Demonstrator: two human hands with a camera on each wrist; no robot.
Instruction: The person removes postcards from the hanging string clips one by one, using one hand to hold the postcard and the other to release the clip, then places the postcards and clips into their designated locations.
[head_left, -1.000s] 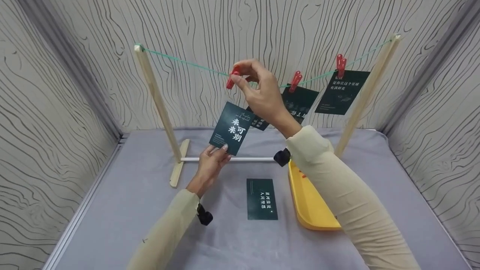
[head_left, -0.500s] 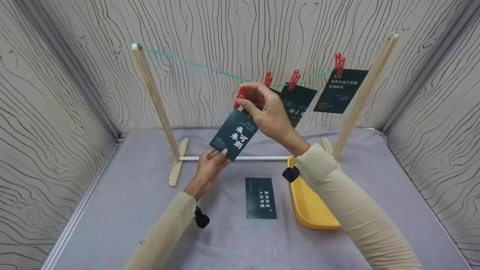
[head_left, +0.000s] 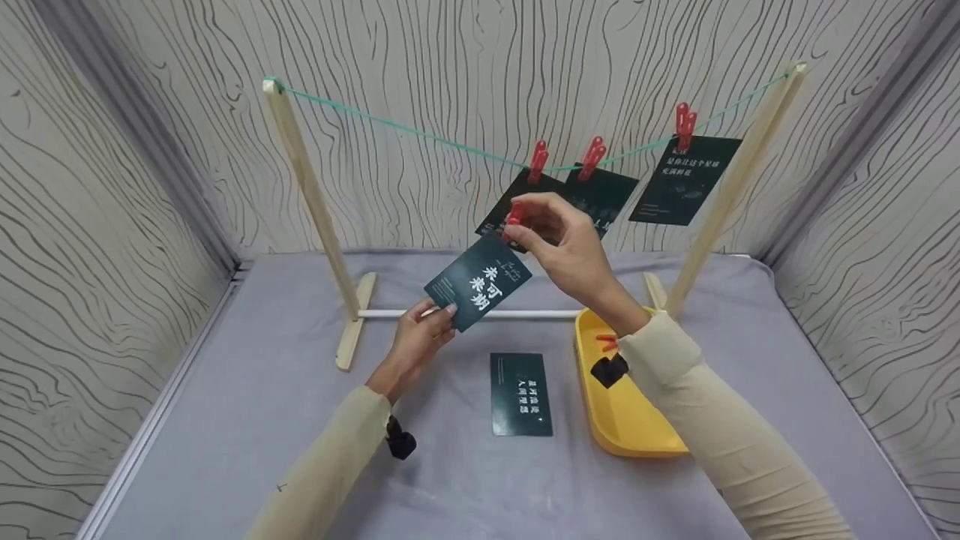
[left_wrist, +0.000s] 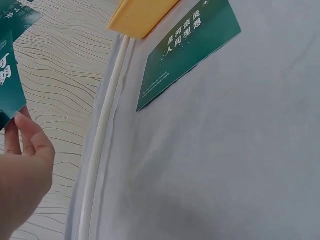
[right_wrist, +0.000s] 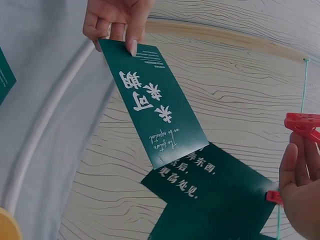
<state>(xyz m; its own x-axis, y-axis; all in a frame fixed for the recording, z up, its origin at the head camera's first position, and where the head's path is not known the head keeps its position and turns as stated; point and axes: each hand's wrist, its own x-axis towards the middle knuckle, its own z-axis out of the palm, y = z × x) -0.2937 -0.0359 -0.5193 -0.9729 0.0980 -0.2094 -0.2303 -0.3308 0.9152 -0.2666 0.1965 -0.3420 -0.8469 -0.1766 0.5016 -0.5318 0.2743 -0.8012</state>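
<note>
My left hand (head_left: pixel 420 337) pinches a dark green card (head_left: pixel 480 283) with white lettering by its lower corner, holding it tilted in the air. Between the thumb and fingers of my right hand (head_left: pixel 570 247) is a red clothespin (head_left: pixel 514 213). In the head view this clothespin overlaps the card's upper edge, but the right wrist view shows the clothespin (right_wrist: pixel 303 121) apart from the card (right_wrist: pixel 150 102). Behind the right hand, a green string (head_left: pixel 405 129) carries three cards, including a card (head_left: pixel 517 196) partly hidden by that hand. Each hangs from a red clothespin, such as the rightmost clothespin (head_left: pixel 683 124).
Two wooden posts, a left post (head_left: pixel 311 187) and a right post (head_left: pixel 731 195), hold the string, joined low down by a white rod (head_left: pixel 517 315). Another green card (head_left: pixel 521 394) lies on the grey cloth. Beside it stands a yellow tray (head_left: pixel 600 420) with red clothespins (head_left: pixel 606 343) inside.
The right hand has come down and right with its clothespin, away from the string. In the left hand, the card has turned clockwise and shifted slightly right and down.
</note>
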